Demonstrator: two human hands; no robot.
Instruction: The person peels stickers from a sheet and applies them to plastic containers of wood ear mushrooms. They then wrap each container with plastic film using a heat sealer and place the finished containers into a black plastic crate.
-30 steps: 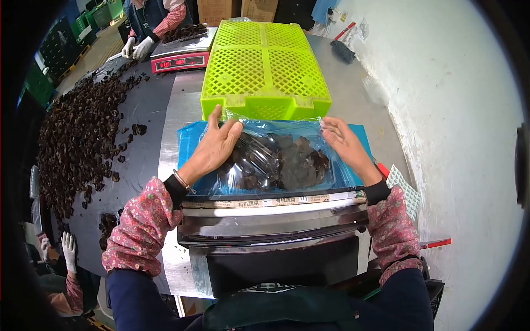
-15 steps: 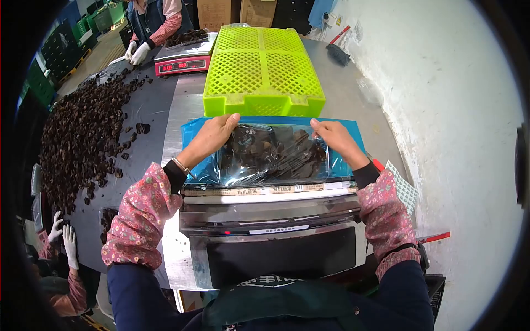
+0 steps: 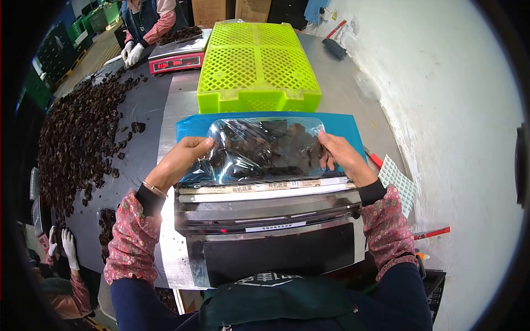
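behind the left hand sits a thin bracelet; then, on both arms, black cuffs, pink flowered sleeve covers and navy sleeves; farthest from the grip, a dark green apron with white lettering.

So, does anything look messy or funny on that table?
A few dark pieces lie apart from the big heap on the left, so that bit looks untidy. The pale dotted sheet on the right sits slanted. The wrapped tray being held looks wrinkly, but I see no tear.
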